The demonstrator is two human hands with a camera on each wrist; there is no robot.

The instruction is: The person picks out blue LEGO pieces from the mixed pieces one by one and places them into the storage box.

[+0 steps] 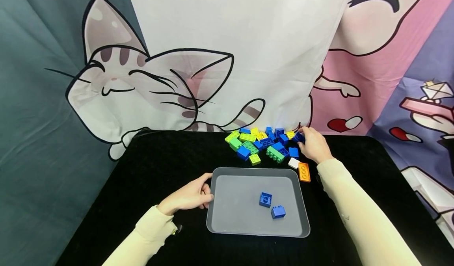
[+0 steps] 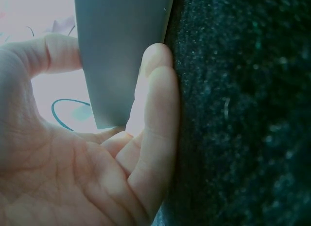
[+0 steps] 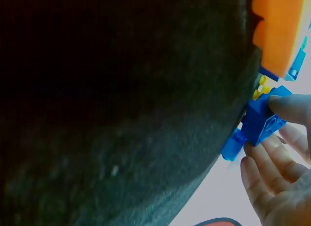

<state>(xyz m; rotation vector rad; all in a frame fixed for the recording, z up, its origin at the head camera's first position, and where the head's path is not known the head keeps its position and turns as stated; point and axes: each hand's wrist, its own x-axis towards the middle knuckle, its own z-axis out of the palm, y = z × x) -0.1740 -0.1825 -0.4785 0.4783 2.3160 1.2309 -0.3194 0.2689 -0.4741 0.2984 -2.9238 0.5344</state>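
Observation:
My left hand (image 1: 189, 194) holds the left rim of a grey tray (image 1: 232, 207). Close up in the left wrist view, the thumb lies against one side of the tray wall (image 2: 116, 56) and curled fingers against the other. Two blue toy bricks (image 1: 265, 199) lie apart inside the tray, right of its middle. At the right end of a brick pile behind the tray, my right hand (image 1: 315, 146) pinches a blue brick (image 3: 262, 120) between thumb and fingers. Another blue brick (image 3: 233, 145) shows just beyond it in the right wrist view.
Blue, green and yellow bricks (image 1: 266, 143) are heaped at the table's far edge, before a printed cloth backdrop (image 1: 248, 21). A white brick (image 1: 293, 163) and an orange brick (image 1: 304, 172) lie by the tray's far right corner. Black cloth (image 1: 159, 159) covers the table.

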